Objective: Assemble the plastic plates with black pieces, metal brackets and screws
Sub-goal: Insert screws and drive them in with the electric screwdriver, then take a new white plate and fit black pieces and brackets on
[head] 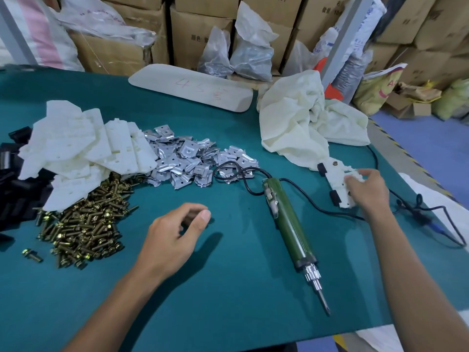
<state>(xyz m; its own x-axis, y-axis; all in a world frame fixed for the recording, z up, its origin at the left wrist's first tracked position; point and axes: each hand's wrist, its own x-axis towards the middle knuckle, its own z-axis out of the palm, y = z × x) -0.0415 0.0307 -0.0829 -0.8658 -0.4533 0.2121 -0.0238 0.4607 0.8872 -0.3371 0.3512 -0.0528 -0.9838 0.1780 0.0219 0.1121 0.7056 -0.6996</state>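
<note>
A heap of white plastic plates (76, 151) lies at the left of the green table (228, 288). Black pieces (15, 184) show beneath and left of it. Brass screws (86, 224) are piled in front, and metal brackets (187, 158) spread to the right. My right hand (368, 191) holds an assembled white plate with black pieces (337, 181) at the right side of the table. My left hand (175, 237) hovers over the middle of the table, fingers loosely curled and holding nothing. A green electric screwdriver (289, 224) lies between my hands, bit toward me.
A crumpled cream bag (304, 123) lies behind the assembled plate. A long white foam pad (190, 87) sits at the back edge. The screwdriver's black cable (418, 212) runs to the right past my right hand. Cardboard boxes (203, 26) and plastic bags stand behind the table.
</note>
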